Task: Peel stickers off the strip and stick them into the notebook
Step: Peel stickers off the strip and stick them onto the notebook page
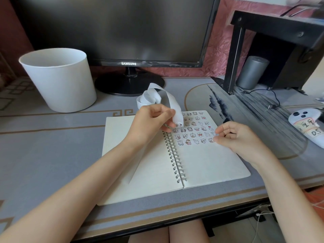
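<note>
A spiral notebook (201,165) lies open on the desk. Several rows of small cartoon stickers (194,130) cover the top of its right page. My left hand (152,120) hovers over the spiral and pinches a long white backing strip (172,104) between thumb and fingers. One sticker (178,124) sits on the strip's bend just below the thumb. The strip's far end curls into loops behind the hand, and its other end trails down across the left page. My right hand (242,137) rests on the right page with loosely curled fingers, thumb and index tips at the right end of the sticker rows. I see nothing between them.
A white bucket (59,79) stands at the back left, and a monitor on its round stand (129,83) behind the notebook. At the right are a black shelf leg (235,60), a grey cylinder (252,72), a USB cable (270,106) and a white controller (306,127). The desk's front edge runs just below the notebook.
</note>
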